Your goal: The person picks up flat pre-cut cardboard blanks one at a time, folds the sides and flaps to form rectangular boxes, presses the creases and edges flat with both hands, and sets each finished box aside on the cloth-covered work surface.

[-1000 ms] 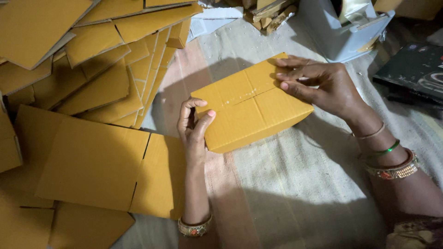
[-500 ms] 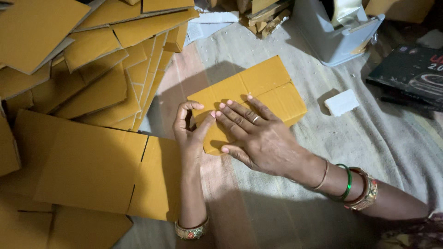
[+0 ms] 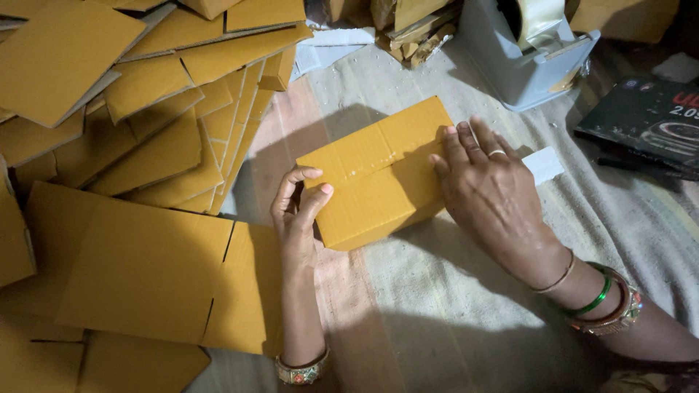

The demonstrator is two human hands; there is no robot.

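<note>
head view: a closed yellow box (image 3: 375, 175) sits on a striped cloth (image 3: 466, 306), about mid-frame. the left hand (image 3: 297, 217) cups the box's near left corner, thumb and fingers curled against its side and top edge, bracing rather than pinching. the right hand (image 3: 489, 185) lies flat on the box's right end, fingers spread and pressed down along the taped seam, a ring on one finger; it grips nothing. bangles circle both wrists. to the left, a loose heap of flat cardboard sheets (image 3: 138, 138) covers the floor, one large sheet just beside the left forearm. a grey tape dispenser (image 3: 524, 54) stands beyond the box, near the top right. a small white slip (image 3: 545, 164) lies just past the right hand's fingers, and a dark printed carton (image 3: 648, 124) rests at the right edge
</note>
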